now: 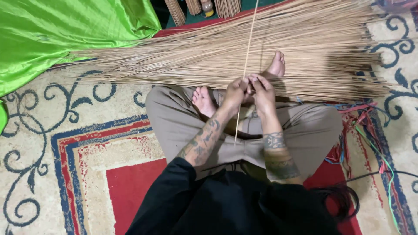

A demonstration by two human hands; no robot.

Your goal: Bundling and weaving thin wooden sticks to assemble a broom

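left hand [235, 92] and right hand [262, 92] are held together, both pinched on one thin, straight, pale stick [246, 65] above the crossed legs | stick stands near upright, running past the top edge | heap of dry tan sticks [244, 54] is spread across patterned woven carpet [65, 130] | glossy green cloth [52, 30] lies far left

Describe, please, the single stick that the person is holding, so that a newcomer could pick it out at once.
Start at the big heap of thin tan sticks lying across the patterned carpet in front of the seated person's crossed legs. Just before it, the left hand and right hand meet on one stick. Unlike the heaped ones, it stands nearly upright, crossing them.
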